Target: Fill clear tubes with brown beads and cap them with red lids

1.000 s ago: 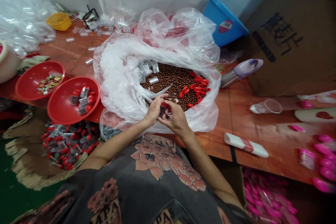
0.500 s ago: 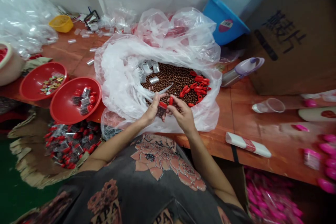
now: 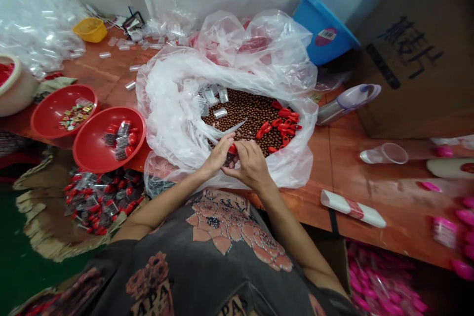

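My left hand is closed around a small clear container with brown balls inside and red plastic at its top. My right hand is closed against the same container from the right, its fingers curled over the red end and partly hiding it. Both hands are over the near rim of a big white plastic bag. Chocolate-brown balls fill the bag's opening. On the balls lie several clear empty containers at the left and loose red plastic caps at the right.
To my left are a red bowl with filled containers, another red bowl with small wrapped pieces, and a heap of filled containers below. A blue tub, a cardboard box and a clear cup stand right.
Half a second ago my right hand held a red piece apart from the container; now it is back against the container in my left hand. The view has shifted slightly left.
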